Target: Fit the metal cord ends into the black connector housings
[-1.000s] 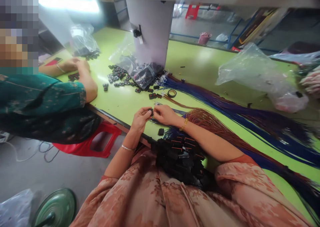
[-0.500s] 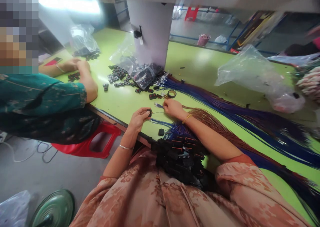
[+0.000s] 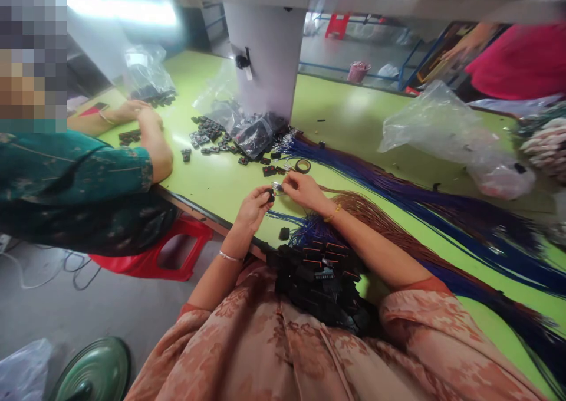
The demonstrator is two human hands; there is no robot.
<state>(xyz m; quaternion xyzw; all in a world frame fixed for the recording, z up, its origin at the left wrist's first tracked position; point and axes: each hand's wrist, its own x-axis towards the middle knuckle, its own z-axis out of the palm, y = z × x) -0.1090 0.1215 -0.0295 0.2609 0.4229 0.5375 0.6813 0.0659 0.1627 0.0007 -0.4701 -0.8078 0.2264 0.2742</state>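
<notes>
Between the fingers of my left hand [image 3: 254, 207] is a small black plastic connector housing [image 3: 270, 195]. My right hand [image 3: 303, 190], close beside it, pinches wires whose metal terminals [image 3: 277, 186] point at the housing; whether they touch it I cannot tell. Blue wires [image 3: 309, 229] gather under my right wrist. A heap of black connector housings [image 3: 325, 277] lies against my front, and one loose black housing [image 3: 284, 233] rests on the table near my left wrist. Brown wires [image 3: 367, 212] run from beneath my right forearm to the right.
A tape roll [image 3: 303, 166] and scattered black housings [image 3: 207, 132] lie ahead on the green table [image 3: 349, 103]. Blue and purple wire bundles [image 3: 398, 191] stretch right. Plastic bags [image 3: 451, 124] sit about. A co-worker's hands [image 3: 139, 111] work at left; a person in pink [image 3: 522, 62] stands beyond.
My right hand has moved slightly left and my left hand slightly right, bringing the wire terminals close to the housing. A person in pink has come further into view at upper right.
</notes>
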